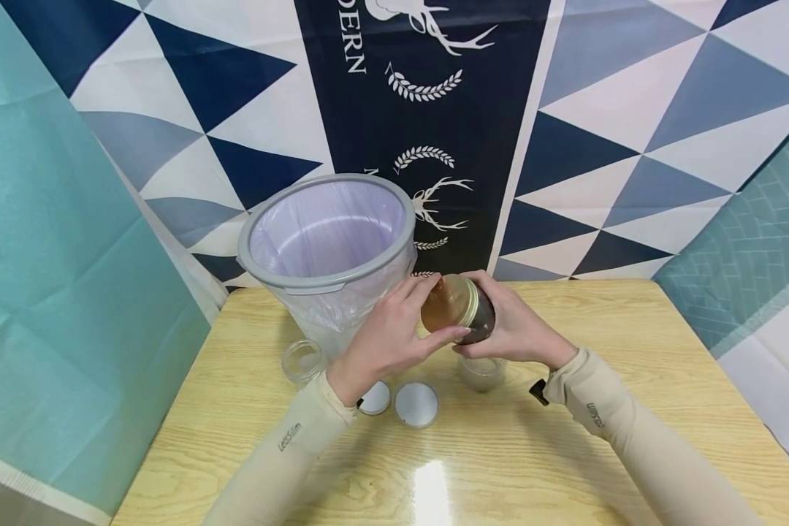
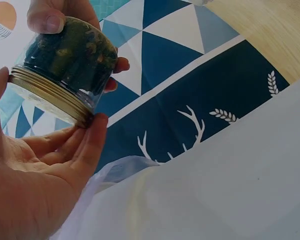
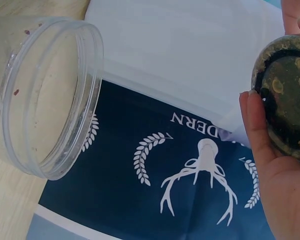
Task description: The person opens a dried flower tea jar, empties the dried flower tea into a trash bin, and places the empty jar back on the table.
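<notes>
Both hands hold a clear jar with dark contents (image 2: 72, 55), tilted over the table. My left hand (image 1: 394, 329) grips the rim of its gold lid (image 2: 52, 95), thumb on one side and fingers on the other. My right hand (image 1: 519, 329) is wrapped round the jar's body; its base faces the camera in the right wrist view. Just beneath the right hand stands an open clear jar (image 1: 481, 376), with small dark bits on its wall in the right wrist view. Two round lids (image 1: 417, 404) lie flat near the left forearm, one partly hidden by it.
A bin with a grey rim (image 1: 329, 281) and a thin pale liner stands behind the left hand. Another clear open container (image 1: 296, 361) sits at its foot, left of the left forearm. A patterned cloth (image 1: 585, 146) hangs behind the wooden table (image 1: 532, 467).
</notes>
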`<state>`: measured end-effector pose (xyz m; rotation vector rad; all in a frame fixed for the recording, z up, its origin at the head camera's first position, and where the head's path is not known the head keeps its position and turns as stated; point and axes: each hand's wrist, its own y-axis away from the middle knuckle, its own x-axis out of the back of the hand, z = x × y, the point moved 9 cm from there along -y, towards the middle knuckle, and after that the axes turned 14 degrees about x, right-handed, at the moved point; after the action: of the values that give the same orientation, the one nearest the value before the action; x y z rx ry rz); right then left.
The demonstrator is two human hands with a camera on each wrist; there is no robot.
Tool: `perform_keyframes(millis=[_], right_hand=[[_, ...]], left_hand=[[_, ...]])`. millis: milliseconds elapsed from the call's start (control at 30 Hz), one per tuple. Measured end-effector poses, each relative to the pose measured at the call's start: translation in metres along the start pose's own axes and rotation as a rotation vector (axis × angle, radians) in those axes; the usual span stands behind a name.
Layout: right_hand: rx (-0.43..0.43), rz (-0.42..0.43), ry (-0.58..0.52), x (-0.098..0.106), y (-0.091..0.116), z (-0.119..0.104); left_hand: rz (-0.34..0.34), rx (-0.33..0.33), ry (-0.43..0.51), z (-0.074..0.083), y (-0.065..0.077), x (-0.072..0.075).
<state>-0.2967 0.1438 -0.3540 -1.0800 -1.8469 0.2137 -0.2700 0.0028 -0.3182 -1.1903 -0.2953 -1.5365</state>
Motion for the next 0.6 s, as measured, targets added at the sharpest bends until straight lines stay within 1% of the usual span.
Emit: perform_keyframes(millis=[133, 233, 300, 367, 467, 533, 600], right_hand=[[-0.004, -0.002, 0.001, -0.001, 0.001, 0.001], [-0.011, -0.001, 0.000, -0.001, 0.002, 0.003], [-0.017, -0.001, 0.000, 0.000, 0.003, 0.004], [-0.015, -0.002, 0.010, 0.000, 0.004, 0.004], [-0.005, -0.005, 0.020, 0.001, 0.003, 0.001], [0.004, -0.006, 0.028, 0.001, 0.003, -0.001], [0.009, -0.008, 0.028, 0.001, 0.003, -0.001]], left_hand=[[0.019, 0.014, -0.016, 0.000, 0.002, 0.000], [0.038, 0.000, -0.027, 0.001, 0.003, 0.001], [0.045, -0.043, -0.030, 0.004, 0.003, 0.002], [0.042, -0.104, -0.028, 0.009, 0.003, 0.003], [0.005, -0.198, -0.021, 0.015, 0.004, 0.003], [-0.024, -0.235, -0.015, 0.018, 0.004, 0.001], [-0.044, -0.250, -0.013, 0.018, 0.004, -0.001]])
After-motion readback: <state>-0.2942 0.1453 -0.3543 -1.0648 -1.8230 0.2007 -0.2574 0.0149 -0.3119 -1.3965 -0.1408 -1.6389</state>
